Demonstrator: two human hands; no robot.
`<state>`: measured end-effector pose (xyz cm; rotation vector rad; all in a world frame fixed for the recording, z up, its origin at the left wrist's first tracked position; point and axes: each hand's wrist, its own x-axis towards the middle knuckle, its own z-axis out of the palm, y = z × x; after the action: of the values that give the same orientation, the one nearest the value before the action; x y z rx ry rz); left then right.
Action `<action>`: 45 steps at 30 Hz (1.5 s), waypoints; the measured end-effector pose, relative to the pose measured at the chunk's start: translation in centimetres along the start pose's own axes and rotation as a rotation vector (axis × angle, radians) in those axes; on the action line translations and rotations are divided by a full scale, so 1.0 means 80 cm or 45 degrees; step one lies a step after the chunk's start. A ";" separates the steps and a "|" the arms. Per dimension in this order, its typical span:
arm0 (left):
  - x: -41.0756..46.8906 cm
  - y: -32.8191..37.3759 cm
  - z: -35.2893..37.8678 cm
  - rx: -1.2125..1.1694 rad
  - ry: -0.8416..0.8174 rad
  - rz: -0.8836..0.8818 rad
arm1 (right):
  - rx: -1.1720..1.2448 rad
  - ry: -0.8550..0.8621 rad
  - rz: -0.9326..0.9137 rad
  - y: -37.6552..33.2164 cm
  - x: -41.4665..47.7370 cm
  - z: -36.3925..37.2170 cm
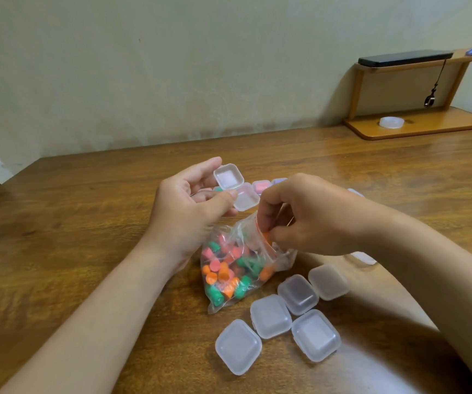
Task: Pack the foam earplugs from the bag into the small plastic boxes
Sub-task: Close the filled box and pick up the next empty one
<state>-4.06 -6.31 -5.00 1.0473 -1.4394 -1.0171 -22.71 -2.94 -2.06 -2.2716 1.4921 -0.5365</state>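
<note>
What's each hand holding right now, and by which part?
Left hand holds the open box near its hinge, thumb on top. Right hand pinches an orange earplug by its upper end, inside the bag mouth.

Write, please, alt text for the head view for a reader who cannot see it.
A person's left hand holds an open small plastic box while the right hand pinches an orange earplug at the mouth of a clear bag of coloured earplugs. Closed boxes lie beside it on the wooden table.
</note>
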 end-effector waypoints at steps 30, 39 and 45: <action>-0.007 0.005 -0.002 -0.255 -0.300 -0.127 | 0.114 0.502 -0.315 0.005 0.006 0.007; -0.008 0.005 -0.002 -0.219 -0.320 -0.145 | 0.084 0.511 -0.354 0.005 0.005 0.010; -0.010 0.008 0.000 -0.213 -0.306 -0.153 | 0.066 0.476 -0.365 0.004 0.006 0.012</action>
<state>-4.06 -5.34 -4.61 0.9217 -1.4656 -1.3642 -22.29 -3.39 -3.01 -2.4556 1.2877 -1.1223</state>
